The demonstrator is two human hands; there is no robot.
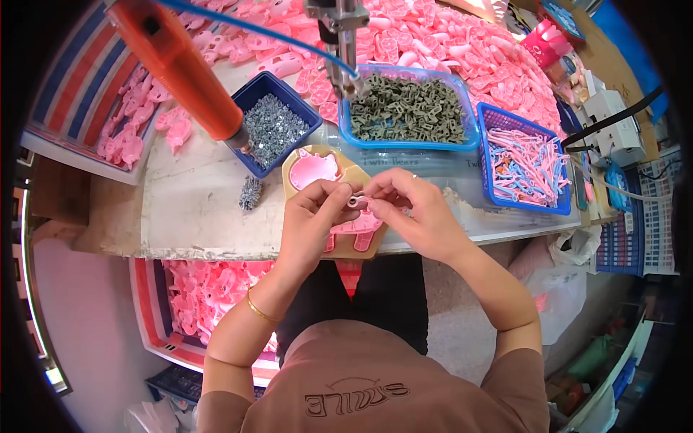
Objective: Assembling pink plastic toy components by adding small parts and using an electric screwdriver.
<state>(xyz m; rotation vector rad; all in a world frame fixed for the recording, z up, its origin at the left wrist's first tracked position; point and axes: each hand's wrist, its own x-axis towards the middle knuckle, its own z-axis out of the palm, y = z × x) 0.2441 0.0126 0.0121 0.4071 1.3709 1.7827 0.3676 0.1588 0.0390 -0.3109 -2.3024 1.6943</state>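
Both hands meet above a tan block (pixel 364 251) at the table's front edge. Between their fingertips is a small ringed part (pixel 354 201), pale with some pink; its exact kind is partly hidden by the fingers. My left hand (pixel 310 216) pinches it from the left, thumb and forefinger closed. My right hand (pixel 419 213) grips its other side, also closed. A pink plastic shell (pixel 315 169) lies in the block's far part, beyond my left fingers. Lower on the block, under my hands, lies more pink plastic (pixel 365 229), partly covered.
An orange screwdriver (pixel 180 72) hangs left, its tip near a navy bin (pixel 315 123) of screws. Behind the block stands a light-blue tray (pixel 404 144) of grey-green parts. At right, a blue basket (pixel 527 206) holds pink and blue sticks. Pink parts (pixel 447 43) heap behind.
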